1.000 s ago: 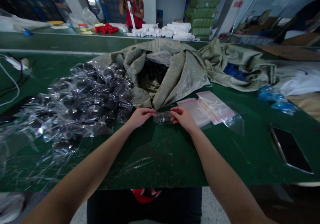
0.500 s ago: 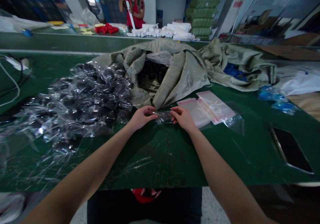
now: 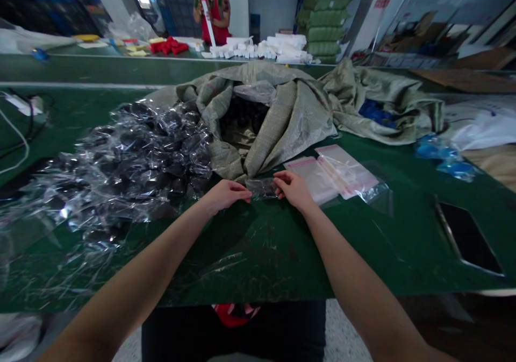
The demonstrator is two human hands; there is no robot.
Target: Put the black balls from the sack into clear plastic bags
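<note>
Between my two hands lies a small clear plastic bag with something dark in it, in front of the woven sack's mouth. My left hand is closed at the bag's left end, fingertips pinched together on its edge. My right hand has its fingers curled round the bag's right end. Left of my hands spreads a heap of dark items in clear wrappers. Flat clear bags with pink strips lie just right of my right hand.
An open woven sack with dark items inside stands behind my hands. A phone lies at the right, near blue wrapped items. Cables are at the far left. Across the table a person holds a red and white strip.
My left hand has moved slightly down and left, its fingers now closer together at the bag's end. My right hand has barely moved. More of the small bag shows.
</note>
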